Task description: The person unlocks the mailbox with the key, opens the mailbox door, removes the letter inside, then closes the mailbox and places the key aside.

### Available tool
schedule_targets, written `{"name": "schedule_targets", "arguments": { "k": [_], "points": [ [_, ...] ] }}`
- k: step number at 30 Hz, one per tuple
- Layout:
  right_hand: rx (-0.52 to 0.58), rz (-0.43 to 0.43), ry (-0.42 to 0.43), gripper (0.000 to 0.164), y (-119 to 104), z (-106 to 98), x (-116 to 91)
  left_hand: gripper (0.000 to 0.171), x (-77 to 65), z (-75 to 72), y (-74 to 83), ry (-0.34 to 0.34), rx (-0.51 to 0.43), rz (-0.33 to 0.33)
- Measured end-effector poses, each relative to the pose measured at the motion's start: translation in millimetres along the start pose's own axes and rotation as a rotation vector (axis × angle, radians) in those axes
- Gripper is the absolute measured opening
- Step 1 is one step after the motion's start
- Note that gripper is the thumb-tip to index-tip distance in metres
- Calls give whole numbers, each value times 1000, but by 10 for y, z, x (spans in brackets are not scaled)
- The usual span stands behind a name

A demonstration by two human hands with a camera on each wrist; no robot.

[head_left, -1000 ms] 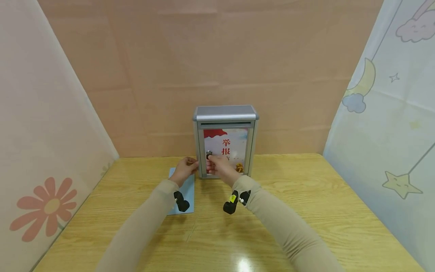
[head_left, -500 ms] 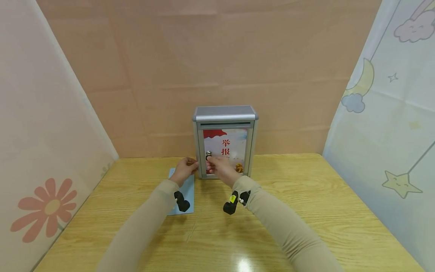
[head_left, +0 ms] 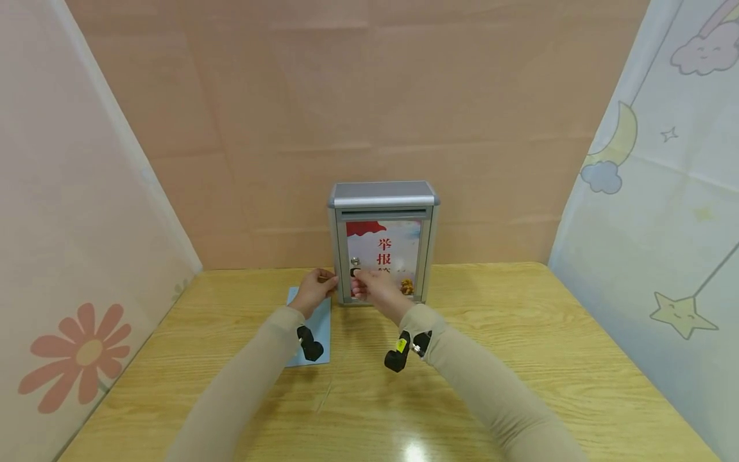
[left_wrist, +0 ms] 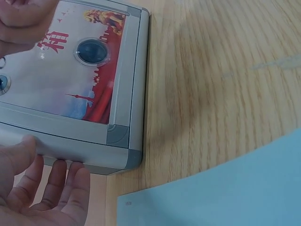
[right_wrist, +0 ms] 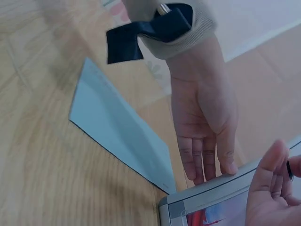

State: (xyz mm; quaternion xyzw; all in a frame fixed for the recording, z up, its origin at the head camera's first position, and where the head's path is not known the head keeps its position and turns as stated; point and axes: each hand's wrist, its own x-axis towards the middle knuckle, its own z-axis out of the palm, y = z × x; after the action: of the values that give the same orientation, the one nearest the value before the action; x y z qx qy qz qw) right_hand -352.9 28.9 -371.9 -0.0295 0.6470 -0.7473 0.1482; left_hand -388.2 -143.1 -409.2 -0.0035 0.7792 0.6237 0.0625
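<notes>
A silver metal letter box [head_left: 383, 192] stands upright on the table, with a slot at the top and a printed front panel. My right hand [head_left: 381, 290] is in front of the panel and pinches a small key with a black head [head_left: 355, 273]. The key sits just below the round lock [head_left: 355, 261], whose face shows bare in the left wrist view [left_wrist: 3, 84]. At the box's left side is my left hand [head_left: 314, 289]; its thumb and fingertips touch the silver side wall. Most of the key's shaft is hidden.
A light blue sheet [head_left: 320, 333] lies on the wooden table [head_left: 491, 359] under my left wrist, left of the box. Behind the box hangs a pinkish cloth wall [head_left: 369, 115]. Patterned white sheets flank the table on both sides.
My right hand has moved slightly down and back from the lock, with the key in it. A gap now shows between the key's head and the lock. The left hand stays put.
</notes>
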Motion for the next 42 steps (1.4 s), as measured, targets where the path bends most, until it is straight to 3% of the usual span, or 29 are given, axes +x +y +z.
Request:
{"name": "schedule_targets", "arguments": {
  "k": [4,8,15,18,20,22,29,42],
  "points": [
    [-100,15,-73,28,38,-29,-91,29,-2,4,-7,-1,15,17],
    [-280,39,-143,25,77,-188,-195,31,-2,18,-10,-6,3,13],
    [-797,55,-227,31,120,-757,-288,29,13,18,-21,2,-3,-9],
    [-979,112,-247,30,136,-991,-317,30,17,21,-20,1,-6,-11],
    [-1043,172,-256,29,157,-1129,-325,30,20,21,-19,1,-4,-8],
    [-1075,232,-255,27,170,-1239,-336,30,23,19,-20,0,-1,-6],
    [-1034,383,-204,29,192,-1433,-336,30,26,19,-22,2,0,-13],
    [-1117,441,-171,37,173,-1375,-342,30,-8,20,2,3,-1,-19]
  ]
}}
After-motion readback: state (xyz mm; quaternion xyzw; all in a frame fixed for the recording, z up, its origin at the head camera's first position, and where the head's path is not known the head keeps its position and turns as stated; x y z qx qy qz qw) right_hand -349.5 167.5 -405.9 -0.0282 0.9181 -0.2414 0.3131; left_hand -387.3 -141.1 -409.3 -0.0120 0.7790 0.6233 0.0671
